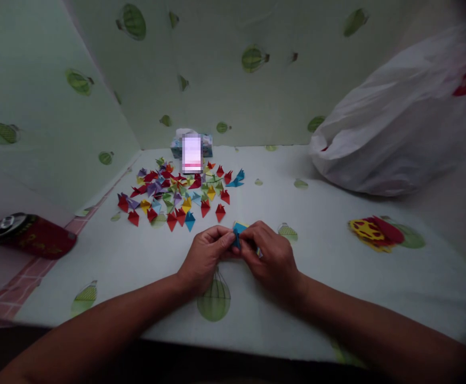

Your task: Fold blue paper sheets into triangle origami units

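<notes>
Between my two hands is a small piece of folded blue paper [236, 238], partly covered by the fingers. My left hand [209, 253] pinches it from the left with thumb and forefinger. From the right, my right hand [271, 256] has its fingertips closed on the same paper. Just behind them lies a flat bit of blue and yellow paper [241, 226], mostly hidden by the right hand. Beyond the hands spreads a group of small origami cranes [171, 218] in red, blue, yellow, green and purple.
Behind the cranes, a phone with a lit, blurred screen [192, 153] leans before a tissue box [207, 144]. A red can [37, 237] stands at the left. A white plastic bag [377, 133] bulges at the right, with red and yellow cut-outs [375, 232] nearer me on the table.
</notes>
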### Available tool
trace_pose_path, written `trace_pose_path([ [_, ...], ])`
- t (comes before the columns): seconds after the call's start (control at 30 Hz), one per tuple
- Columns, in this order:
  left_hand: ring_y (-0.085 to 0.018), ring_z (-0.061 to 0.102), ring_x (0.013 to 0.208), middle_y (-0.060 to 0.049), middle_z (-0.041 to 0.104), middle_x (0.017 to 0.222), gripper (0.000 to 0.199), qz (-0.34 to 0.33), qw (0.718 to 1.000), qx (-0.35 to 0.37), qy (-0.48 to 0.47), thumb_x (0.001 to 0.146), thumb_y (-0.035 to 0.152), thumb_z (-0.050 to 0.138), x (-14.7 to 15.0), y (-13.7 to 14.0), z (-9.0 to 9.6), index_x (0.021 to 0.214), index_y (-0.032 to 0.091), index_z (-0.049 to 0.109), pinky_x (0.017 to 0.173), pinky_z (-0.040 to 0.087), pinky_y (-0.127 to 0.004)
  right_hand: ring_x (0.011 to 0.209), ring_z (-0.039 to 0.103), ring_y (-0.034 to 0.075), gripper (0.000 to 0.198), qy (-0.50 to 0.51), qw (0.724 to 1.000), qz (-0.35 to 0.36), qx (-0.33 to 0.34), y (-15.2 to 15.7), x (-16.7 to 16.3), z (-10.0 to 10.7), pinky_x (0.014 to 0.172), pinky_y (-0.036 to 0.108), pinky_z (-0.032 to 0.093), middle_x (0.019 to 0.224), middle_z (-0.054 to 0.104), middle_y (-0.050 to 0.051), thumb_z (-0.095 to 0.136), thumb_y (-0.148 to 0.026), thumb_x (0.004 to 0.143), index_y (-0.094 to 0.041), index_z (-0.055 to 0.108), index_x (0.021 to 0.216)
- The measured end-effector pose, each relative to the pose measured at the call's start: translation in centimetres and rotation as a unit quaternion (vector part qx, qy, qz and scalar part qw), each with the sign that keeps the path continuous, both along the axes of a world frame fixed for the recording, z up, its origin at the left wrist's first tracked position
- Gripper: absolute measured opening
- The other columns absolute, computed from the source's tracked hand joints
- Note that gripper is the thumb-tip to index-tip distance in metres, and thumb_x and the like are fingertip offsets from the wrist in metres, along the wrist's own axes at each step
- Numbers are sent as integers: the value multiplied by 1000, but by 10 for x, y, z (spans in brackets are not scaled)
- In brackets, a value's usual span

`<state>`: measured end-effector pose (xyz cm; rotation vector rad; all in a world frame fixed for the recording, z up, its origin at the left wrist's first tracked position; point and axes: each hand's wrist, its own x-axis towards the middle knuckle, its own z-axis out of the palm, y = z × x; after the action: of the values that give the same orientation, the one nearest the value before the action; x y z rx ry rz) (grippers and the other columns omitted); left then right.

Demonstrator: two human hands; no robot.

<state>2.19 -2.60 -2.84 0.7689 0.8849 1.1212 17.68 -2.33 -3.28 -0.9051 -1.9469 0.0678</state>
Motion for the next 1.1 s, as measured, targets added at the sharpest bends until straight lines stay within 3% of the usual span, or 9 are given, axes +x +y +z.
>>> trace_pose_path([
  [0.3,-9,64,64,0,68,67,30,-9,1000,7,5,71,36,87,-1,0,-2,75,12,69,70,57,-22,71,63,18,12,2,1000,19,14,2,4,4,64,29,50,80,66,8,53,-8,95,-14,63,95],
  [0.5,-10,64,64,0,68,68,30,-11,1000,9,16,70,37,87,-2,1,-3,75,12,70,70,57,-23,67,64,19,14,-23,999,10,27,3,4,4,60,30,51,76,66,8,55,-7,95,-14,64,86],
  [0.73,-10,64,66,-1,69,70,31,-13,1000,16,23,72,38,86,-2,1,-3,77,12,70,71,57,-22,68,66,20,12,-29,999,11,39,4,5,6,62,31,54,78,69,11,55,-6,95,-10,66,93],
  [1.1,-10,64,64,-1,68,68,31,-12,1000,13,22,70,38,87,-1,0,-1,75,12,70,70,56,-22,67,65,19,15,-35,998,3,50,4,4,6,61,30,53,75,67,9,54,-5,94,-13,64,86],
])
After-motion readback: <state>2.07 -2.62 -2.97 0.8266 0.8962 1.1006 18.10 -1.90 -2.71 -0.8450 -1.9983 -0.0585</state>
